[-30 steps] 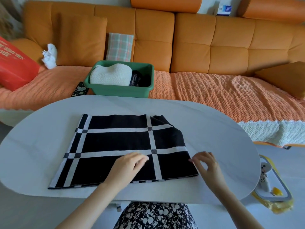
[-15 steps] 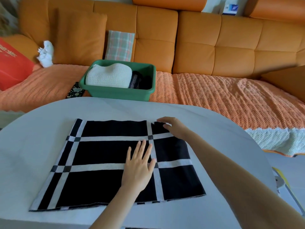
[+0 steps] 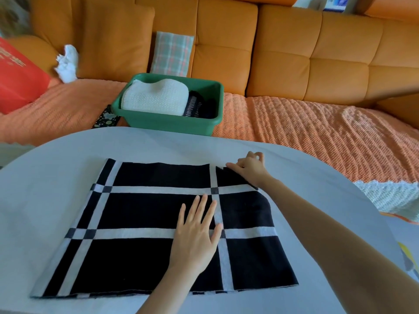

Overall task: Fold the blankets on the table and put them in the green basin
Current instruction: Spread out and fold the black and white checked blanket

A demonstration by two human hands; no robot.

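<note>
Stretching across the top of the frame, the orange sofa [image 3: 294, 53] sits behind your white desk [image 3: 56, 177], which fills the lower half. The black blanket [image 3: 147, 257] with white stripes lies flat on the desk at centre frame. Its long axis runs left to right and its near edge lies along the bottom of the frame. The green basin [image 3: 167, 123] stands on the sofa seat at upper centre, just beyond the desk's far edge. It holds a folded white blanket [image 3: 156, 98] on its left side and a dark striped cloth [image 3: 195, 107] tucked in on the right. Your left hand [image 3: 195, 234] lies palm down on the blanket, fingers straight and spread. Your right hand [image 3: 251, 168] is at the blanket's upper right corner, its fingers curled and pinching the edge there.
</note>
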